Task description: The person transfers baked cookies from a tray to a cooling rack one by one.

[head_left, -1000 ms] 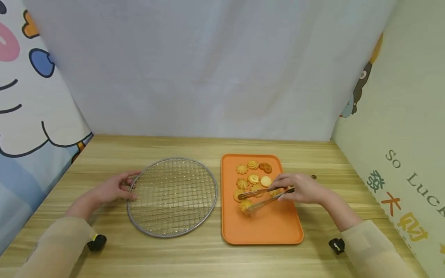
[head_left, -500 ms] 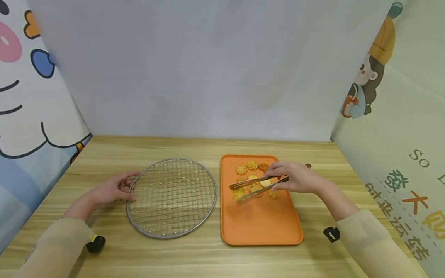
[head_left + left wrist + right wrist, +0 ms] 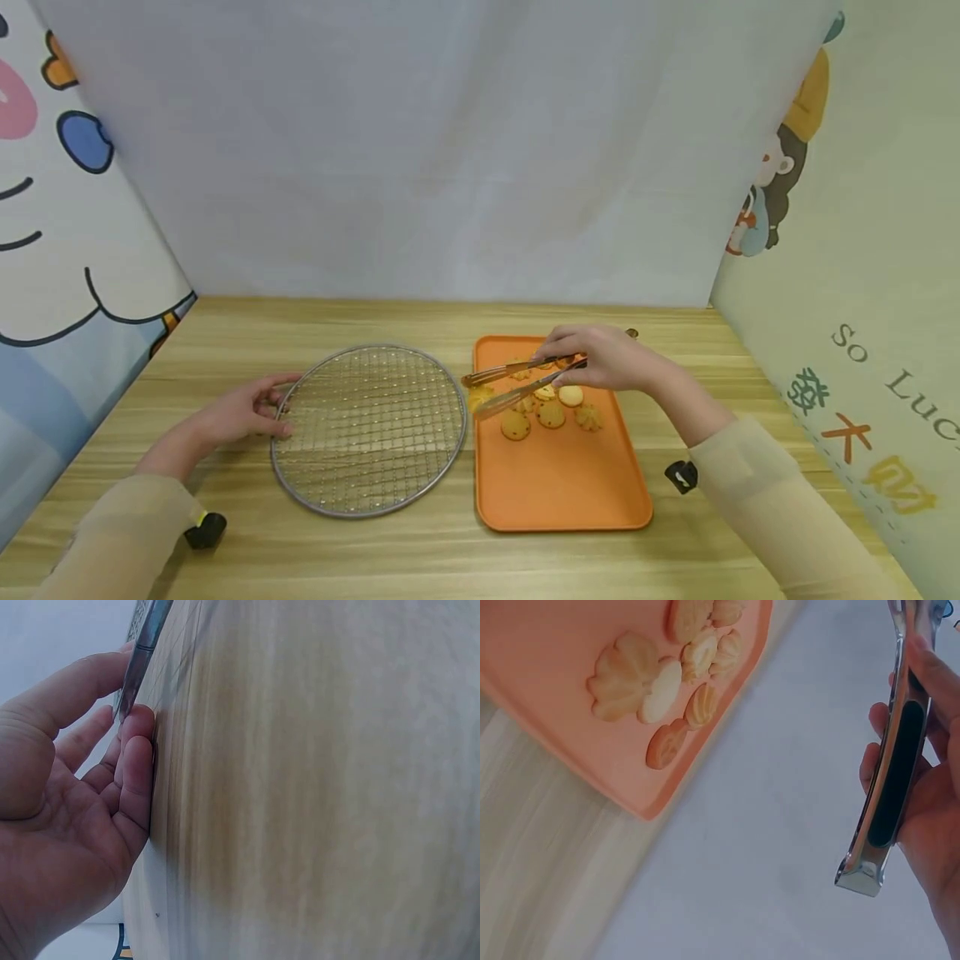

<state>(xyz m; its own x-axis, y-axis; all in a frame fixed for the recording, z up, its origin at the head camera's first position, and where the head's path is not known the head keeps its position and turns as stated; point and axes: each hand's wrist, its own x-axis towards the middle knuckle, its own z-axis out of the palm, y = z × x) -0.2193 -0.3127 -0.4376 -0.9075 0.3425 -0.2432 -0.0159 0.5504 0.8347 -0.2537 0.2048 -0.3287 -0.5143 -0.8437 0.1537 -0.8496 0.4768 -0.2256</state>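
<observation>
My left hand (image 3: 240, 410) holds the left rim of a round wire rack (image 3: 375, 429), which lies on the table. In the left wrist view its thumb and fingers meet the metal rim (image 3: 142, 656). My right hand (image 3: 611, 358) grips metal tongs (image 3: 517, 367), whose dark-inlaid handle (image 3: 897, 776) shows in the right wrist view. Between the tong tips is a yellow cookie (image 3: 480, 397), over the left edge of an orange tray (image 3: 566, 492). Several cookies lie on the tray, among them a round pale one (image 3: 571, 396) and a shell-shaped one (image 3: 588, 417); the tongs and hand partly cover others.
Light wood-grain table (image 3: 420, 558) lies under both rack and tray. A narrow strip of it separates them. A pale curtain (image 3: 450, 167) hangs behind, with printed cloths at the left (image 3: 45, 250) and right (image 3: 885, 275).
My right hand has carried the cookie in the tongs up and left, from the middle of the cookies to the tray's left edge. The left hand and rack have stayed in place.
</observation>
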